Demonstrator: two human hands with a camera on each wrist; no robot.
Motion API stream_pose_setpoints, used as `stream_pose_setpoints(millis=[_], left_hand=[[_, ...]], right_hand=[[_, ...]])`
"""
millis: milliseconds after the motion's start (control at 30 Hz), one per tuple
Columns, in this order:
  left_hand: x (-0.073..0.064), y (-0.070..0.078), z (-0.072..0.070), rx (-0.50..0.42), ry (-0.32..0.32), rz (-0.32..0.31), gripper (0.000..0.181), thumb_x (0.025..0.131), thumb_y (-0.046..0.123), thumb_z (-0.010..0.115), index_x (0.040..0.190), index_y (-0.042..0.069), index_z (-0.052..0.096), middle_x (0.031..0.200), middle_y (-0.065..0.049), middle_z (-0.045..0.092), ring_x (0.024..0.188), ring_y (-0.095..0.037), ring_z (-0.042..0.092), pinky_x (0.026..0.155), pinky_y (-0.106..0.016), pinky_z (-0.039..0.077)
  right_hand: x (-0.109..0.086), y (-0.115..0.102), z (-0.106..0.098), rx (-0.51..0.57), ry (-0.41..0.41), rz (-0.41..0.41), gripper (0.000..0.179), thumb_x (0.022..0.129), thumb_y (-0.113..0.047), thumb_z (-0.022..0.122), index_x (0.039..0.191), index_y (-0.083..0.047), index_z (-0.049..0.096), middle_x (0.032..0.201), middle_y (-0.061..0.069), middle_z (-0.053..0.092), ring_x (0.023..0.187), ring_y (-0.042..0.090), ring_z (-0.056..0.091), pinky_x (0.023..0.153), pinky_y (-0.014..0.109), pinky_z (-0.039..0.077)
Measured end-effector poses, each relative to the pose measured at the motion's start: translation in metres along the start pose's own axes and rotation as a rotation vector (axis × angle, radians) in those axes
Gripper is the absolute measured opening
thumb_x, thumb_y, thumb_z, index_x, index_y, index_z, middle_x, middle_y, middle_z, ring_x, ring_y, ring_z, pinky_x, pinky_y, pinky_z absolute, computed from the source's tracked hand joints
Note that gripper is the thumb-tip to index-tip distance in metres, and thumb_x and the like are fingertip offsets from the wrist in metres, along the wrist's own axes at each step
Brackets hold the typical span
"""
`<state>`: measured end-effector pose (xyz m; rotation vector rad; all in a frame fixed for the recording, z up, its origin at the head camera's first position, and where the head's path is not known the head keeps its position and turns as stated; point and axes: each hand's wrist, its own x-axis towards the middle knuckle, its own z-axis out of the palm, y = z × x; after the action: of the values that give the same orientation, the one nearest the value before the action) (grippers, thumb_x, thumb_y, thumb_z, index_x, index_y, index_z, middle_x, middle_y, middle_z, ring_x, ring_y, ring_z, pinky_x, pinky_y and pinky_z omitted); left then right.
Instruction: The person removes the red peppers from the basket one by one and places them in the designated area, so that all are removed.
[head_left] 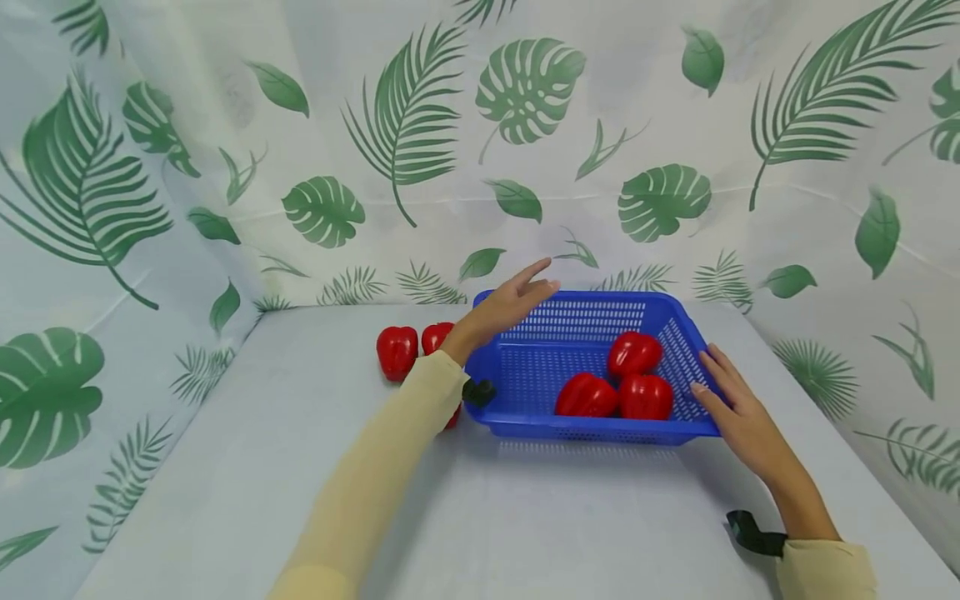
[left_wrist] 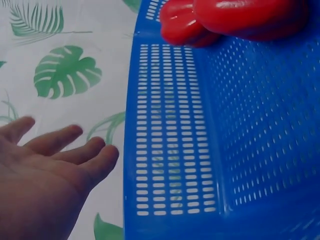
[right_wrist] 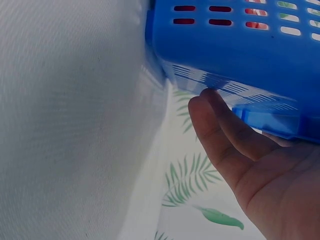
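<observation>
A blue perforated basket (head_left: pixel 525 427) stands on the table with three red bell peppers (head_left: pixel 634 353) in its right half. Over its back left corner is my left hand (head_left: pixel 513 307), fingers spread and nothing in them. The left wrist view shows that hand (left_wrist: pixel 55 170) palm up, apart from the basket wall (left_wrist: pixel 220 200). At the right side my right hand (head_left: pixel 750 429) holds the basket's rim, thumb tip over the edge. In the right wrist view, fingers (right_wrist: pixel 215 135) of that hand lie along the outside of the wall, under the rim; the thumb is hidden there.
Left of the basket more red bell peppers (head_left: pixel 396 353) lie on the white tabletop (head_left: pixel 300 400), partly covered by my left forearm. A leaf-print curtain (head_left: pixel 435 167) hangs behind the table and at both sides. Dark wrist mounts (head_left: pixel 756 535) stick out from both wrists.
</observation>
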<state>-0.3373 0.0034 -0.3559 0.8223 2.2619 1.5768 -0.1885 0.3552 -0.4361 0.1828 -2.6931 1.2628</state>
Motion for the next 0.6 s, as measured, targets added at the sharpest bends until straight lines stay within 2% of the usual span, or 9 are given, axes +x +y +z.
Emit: stream_pose_setpoints(millis=[167,400,600], left_hand=[[0.007,0.0,0.006,0.034,-0.118,-0.009,0.069,0.109,0.049,0.052,0.171,0.028,0.03,0.167,-0.006,0.044,0.154,-0.027,0.04,0.122,-0.057,0.036],[0.015,-0.008,0.018,0.133,-0.279,-0.103,0.076,0.106,0.053,0.057,0.172,0.032,0.025,0.173,-0.006,0.033,0.157,-0.025,0.035,0.122,-0.058,0.036],[0.016,-0.013,0.027,0.076,-0.44,-0.208,0.089,0.103,0.045,0.066,0.174,0.034,0.013,0.178,-0.006,0.019,0.16,-0.028,0.025,0.118,-0.06,0.04]], right_hand=[[0.001,-0.001,0.002,-0.002,0.002,0.006,0.071,0.114,-0.032,0.048,0.171,-0.004,0.015,0.177,0.024,0.002,0.156,0.06,0.004,0.102,0.088,0.024],[0.0,-0.002,0.002,-0.005,0.005,0.02,0.07,0.114,-0.032,0.048,0.171,-0.004,0.016,0.177,0.024,0.002,0.156,0.06,0.004,0.101,0.088,0.026],[0.0,-0.002,0.001,-0.003,0.008,0.017,0.07,0.114,-0.031,0.048,0.171,-0.005,0.016,0.177,0.023,0.002,0.156,0.06,0.004,0.101,0.088,0.025]])
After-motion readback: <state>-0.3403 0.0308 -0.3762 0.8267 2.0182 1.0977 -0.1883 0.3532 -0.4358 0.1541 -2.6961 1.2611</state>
